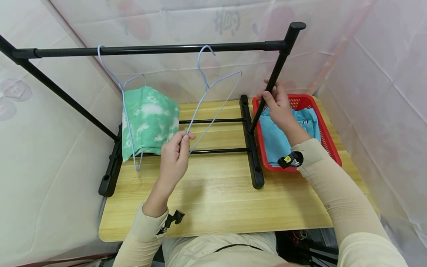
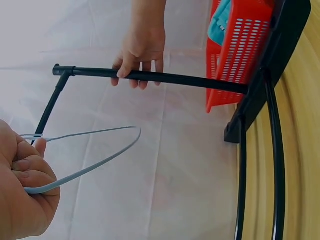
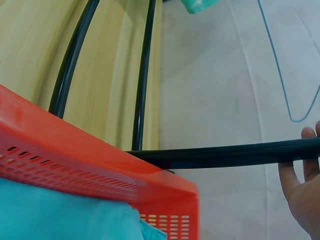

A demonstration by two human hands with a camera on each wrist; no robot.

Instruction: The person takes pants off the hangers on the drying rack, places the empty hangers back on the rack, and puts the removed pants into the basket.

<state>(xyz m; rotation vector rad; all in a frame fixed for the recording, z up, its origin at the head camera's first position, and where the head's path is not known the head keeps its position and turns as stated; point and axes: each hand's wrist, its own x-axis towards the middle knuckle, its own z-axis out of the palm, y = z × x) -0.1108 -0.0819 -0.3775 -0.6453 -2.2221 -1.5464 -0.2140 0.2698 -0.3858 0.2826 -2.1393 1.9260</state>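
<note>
My left hand [image 1: 175, 154] pinches the lower near corner of a light blue wire hanger [image 1: 200, 100]. The hanger's hook is at the top bar of a black clothes rack [image 1: 153, 49], and no garment is on it. In the left wrist view, curled fingers close round the hanger's wire [image 2: 95, 167]. My right hand [image 1: 278, 104] grips the rack's right post [image 1: 274, 72], thumb on the near side and fingers behind. Further left, a second hanger [image 1: 128, 122] hangs from the bar with a green and white tie-dye cloth [image 1: 151, 116] on it.
A red basket [image 1: 328, 142] with folded blue clothes [image 1: 275, 137] stands right of the rack, close to the right post. The rack's black feet [image 1: 255, 167] stand on a wooden table [image 1: 217, 207]. Pale curtains [image 1: 43, 155] enclose the sides and back.
</note>
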